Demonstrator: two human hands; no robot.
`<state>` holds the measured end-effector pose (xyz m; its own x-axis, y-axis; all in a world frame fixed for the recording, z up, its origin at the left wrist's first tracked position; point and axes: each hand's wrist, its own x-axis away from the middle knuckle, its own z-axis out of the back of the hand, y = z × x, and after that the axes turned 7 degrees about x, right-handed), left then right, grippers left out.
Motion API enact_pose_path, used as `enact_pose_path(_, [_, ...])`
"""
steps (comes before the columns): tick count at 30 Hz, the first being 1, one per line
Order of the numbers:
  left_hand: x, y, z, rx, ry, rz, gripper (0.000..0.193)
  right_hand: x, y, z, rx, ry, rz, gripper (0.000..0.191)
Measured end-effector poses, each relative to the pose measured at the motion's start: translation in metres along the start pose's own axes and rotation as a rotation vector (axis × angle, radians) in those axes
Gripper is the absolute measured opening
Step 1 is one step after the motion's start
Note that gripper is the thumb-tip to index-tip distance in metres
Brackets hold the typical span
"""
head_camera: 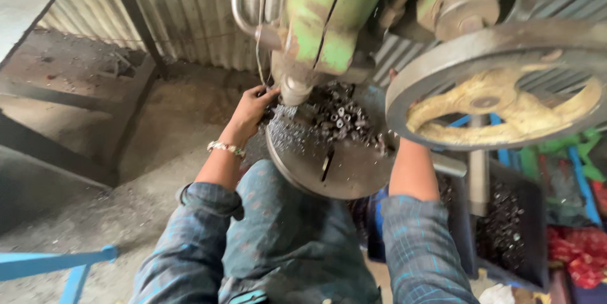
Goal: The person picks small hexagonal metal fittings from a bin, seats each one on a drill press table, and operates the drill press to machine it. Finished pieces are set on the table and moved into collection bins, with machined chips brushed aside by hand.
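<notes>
left hand [251,109] fingertips at spindle [294,89], over round table [344,168]

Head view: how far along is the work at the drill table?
Done, apparently: metal shavings lie across the round table. In hand: the left hand reaches in under the spindle; whether it grips a part is hidden. The right hand is behind the handwheel. Left: a heap of small metal sleeves sits on the table, more in the bin.

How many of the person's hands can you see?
1. The left hand reaches in by the spindle over the round machine table. The right hand is hidden behind the big wheel; only its forearm shows.
</notes>
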<state>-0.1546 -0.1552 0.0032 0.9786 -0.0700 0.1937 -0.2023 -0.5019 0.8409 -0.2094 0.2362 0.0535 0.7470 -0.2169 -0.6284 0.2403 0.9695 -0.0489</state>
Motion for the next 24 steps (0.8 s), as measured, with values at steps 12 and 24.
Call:
enact_pose_path(12, [0.011, 0.002, 0.031, 0.237, 0.437, -0.426, 0.015, 0.106, 0.014, 0.084, -0.267, -0.060, -0.051, 0.068])
enact_pose_path(24, [0.120, -0.045, 0.044, 0.747, 0.068, -0.024, 0.014, 0.133, 0.016, 0.140, -0.336, -0.129, -0.107, 0.067])
